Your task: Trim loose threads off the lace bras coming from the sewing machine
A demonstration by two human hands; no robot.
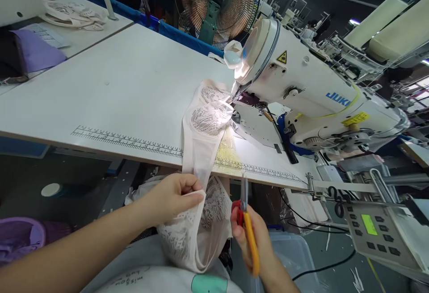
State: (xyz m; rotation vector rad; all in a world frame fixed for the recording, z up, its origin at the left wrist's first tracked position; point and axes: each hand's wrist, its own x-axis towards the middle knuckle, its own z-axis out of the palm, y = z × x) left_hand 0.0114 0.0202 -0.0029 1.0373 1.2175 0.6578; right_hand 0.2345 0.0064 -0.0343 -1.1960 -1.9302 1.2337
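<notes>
My left hand (182, 197) pinches the edge of a white lace bra (209, 123) between thumb and fingers, just in front of the table edge. One lace cup lies on the table beside the sewing machine's needle area, under its bright lamp. The rest of the bra (181, 241) hangs down over my lap. To the right, my right hand (253, 237) is closed around scissors (250, 235) with red and yellow-orange handles. Their blades point up toward the table edge, apart from the bra fabric.
A white JUKI sewing machine (311, 83) stands on the white table (134, 87), which has a printed ruler along its front. Behind it is a large fan (217, 2). A control panel (372, 226) sits at right, a purple basket (23, 239) at lower left.
</notes>
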